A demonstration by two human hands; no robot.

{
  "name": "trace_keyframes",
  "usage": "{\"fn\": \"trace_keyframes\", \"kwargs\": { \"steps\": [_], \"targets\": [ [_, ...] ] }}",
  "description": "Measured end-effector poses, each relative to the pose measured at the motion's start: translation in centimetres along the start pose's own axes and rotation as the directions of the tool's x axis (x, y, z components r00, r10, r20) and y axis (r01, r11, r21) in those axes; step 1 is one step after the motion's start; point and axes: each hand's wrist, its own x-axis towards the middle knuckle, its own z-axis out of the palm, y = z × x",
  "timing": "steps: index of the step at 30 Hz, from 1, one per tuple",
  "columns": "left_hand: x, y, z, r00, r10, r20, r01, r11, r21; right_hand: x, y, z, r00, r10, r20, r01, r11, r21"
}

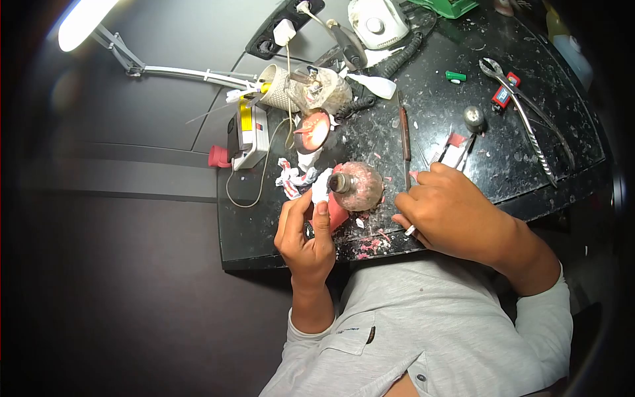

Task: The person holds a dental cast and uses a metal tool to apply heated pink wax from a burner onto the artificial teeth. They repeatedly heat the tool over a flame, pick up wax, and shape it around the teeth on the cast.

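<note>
My left hand [307,231] is closed, pinching a small white piece [322,186] that looks like plaster between thumb and fingers. Just to its right stands a round glass burner [362,188] with a metal neck, speckled with pink. A pink sheet [332,215], like wax, lies partly behind my left fingers. My right hand [443,205] is curled closed near the table's front edge; what its fingers grip is mostly hidden. A small white band [410,230] shows at one finger. Beyond that hand lie a wooden-handled tool [405,135] and a white-and-pink packet [454,152].
Pliers [529,126], a red box [506,91], a metal-capped jar [473,118] and a green piece [455,76] lie at right. Behind are a round pink-filled dish [314,130], crumpled paper [291,178], a woven cup [278,89] and a white machine [377,25]. Pink scraps [372,248] litter the front edge.
</note>
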Motion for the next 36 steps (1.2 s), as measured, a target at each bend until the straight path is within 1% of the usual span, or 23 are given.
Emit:
{"fn": "trace_keyframes", "kwargs": {
  "steps": [3, 5, 6, 8, 9, 11, 12, 13, 15, 16, 18, 19, 21, 22, 24, 25, 27, 29, 31, 32, 33, 35, 36],
  "targets": [
    [-0.3, 0.4, -0.3, 1.000, -0.009, 0.007, 0.009, 1.000, 0.003, 0.0, 0.0, 0.0, 1.000, -0.005, 0.008, 0.005, 1.000, -0.020],
    [-0.6, 0.6, -0.4, 0.994, -0.107, -0.020, 0.102, 0.979, -0.175, -0.1, 0.0, 0.0, 1.000, -0.002, 0.002, 0.002, 1.000, 0.006],
    [-0.7, 0.7, -0.7, 0.994, -0.107, -0.021, 0.102, 0.979, -0.175, 0.0, 0.0, 0.0, 1.000, -0.004, 0.003, 0.004, 1.000, 0.005],
    [-0.9, 0.9, -1.3, 0.970, -0.244, -0.001, 0.230, 0.916, -0.329, 0.0, 0.0, -0.1, 1.000, 0.004, 0.012, -0.004, 1.000, 0.011],
    [-1.0, 0.8, -1.4, 0.970, -0.245, -0.004, 0.230, 0.916, -0.330, 0.0, 0.0, -0.1, 1.000, 0.001, 0.013, -0.001, 1.000, 0.009],
    [-1.3, 0.3, -1.6, 0.903, -0.417, 0.099, 0.379, 0.671, -0.638, 0.1, 0.0, -0.2, 1.000, 0.004, 0.015, -0.004, 1.000, 0.017],
    [-1.4, 0.0, -1.7, 0.892, -0.433, 0.132, 0.401, 0.621, -0.673, 0.1, -0.1, -0.3, 1.000, 0.000, 0.016, 0.000, 1.000, 0.015],
    [-1.4, -0.1, -1.9, 0.892, -0.434, 0.127, 0.398, 0.621, -0.675, 0.1, -0.1, -0.4, 0.999, 0.007, 0.032, -0.007, 1.000, 0.013],
    [-1.7, -0.3, -2.3, 0.820, -0.515, 0.251, 0.492, 0.409, -0.769, 0.2, -0.3, -0.5, 0.999, 0.008, 0.050, -0.009, 1.000, 0.009],
    [-1.9, -0.6, -2.4, 0.820, -0.516, 0.246, 0.488, 0.407, -0.772, 0.2, -0.3, -0.5, 0.999, 0.013, 0.052, -0.014, 1.000, 0.011],
    [-2.2, -1.3, -2.7, 0.769, -0.551, 0.325, 0.523, 0.248, -0.816, 0.2, -0.3, -0.7, 0.998, 0.012, 0.058, -0.012, 1.000, 0.008],
    [-2.4, -1.6, -2.7, 0.771, -0.550, 0.319, 0.515, 0.245, -0.822, 0.3, -0.3, -0.7, 0.997, 0.018, 0.071, -0.019, 1.000, 0.013],
    [-2.7, -2.0, -2.7, 0.747, -0.552, 0.370, 0.525, 0.149, -0.838, 0.3, -0.3, -0.7, 0.996, 0.016, 0.089, -0.016, 1.000, 0.007],
    [-2.8, -2.1, -2.7, 0.751, -0.551, 0.362, 0.514, 0.144, -0.846, 0.4, -0.3, -0.8, 0.996, 0.019, 0.082, -0.020, 1.000, 0.015],
    [-2.9, -2.4, -2.8, 0.742, -0.537, 0.401, 0.517, 0.078, -0.852, 0.5, -0.4, -0.8, 0.997, 0.016, 0.081, -0.016, 1.000, 0.000],
    [-3.1, -2.7, -2.8, 0.755, -0.523, 0.396, 0.498, 0.064, -0.865, 0.6, -0.4, -0.6, 0.997, 0.016, 0.072, -0.019, 0.999, 0.044],
    [-3.7, -3.7, -2.6, 0.745, -0.516, 0.423, 0.479, -0.027, -0.877, 0.7, -0.3, -0.5, 0.998, 0.008, 0.068, -0.013, 0.997, 0.071],
    [-4.4, -4.8, -2.1, 0.741, -0.564, 0.365, 0.437, -0.008, -0.900, 1.1, -0.4, -0.6, 0.996, -0.006, 0.092, 0.001, 0.998, 0.059],
    [-5.1, -6.3, -1.6, 0.783, -0.518, 0.344, 0.381, -0.038, -0.924, 1.3, -0.4, -0.6, 0.991, -0.004, 0.136, 0.002, 1.000, 0.015],
    [-5.1, -6.7, -1.7, 0.790, -0.515, 0.332, 0.368, -0.035, -0.929, 1.1, -0.1, -0.1, 0.986, 0.024, 0.163, -0.031, 0.999, 0.038],
    [-4.8, -6.9, -1.7, 0.799, -0.512, 0.316, 0.352, -0.030, -0.936, 1.2, 0.1, -0.3, 0.984, 0.041, 0.172, -0.039, 0.999, -0.016],
    [-4.3, -7.0, -2.3, 0.811, -0.520, 0.267, 0.323, 0.017, -0.946, 1.5, 0.2, -0.6, 0.980, 0.048, 0.192, -0.064, 0.995, 0.081],
    [-4.2, -7.4, -2.5, 0.819, -0.524, 0.233, 0.287, 0.024, -0.958, 1.5, 0.3, -0.9, 0.973, 0.077, 0.219, -0.083, 0.996, 0.022]
  ]
}}
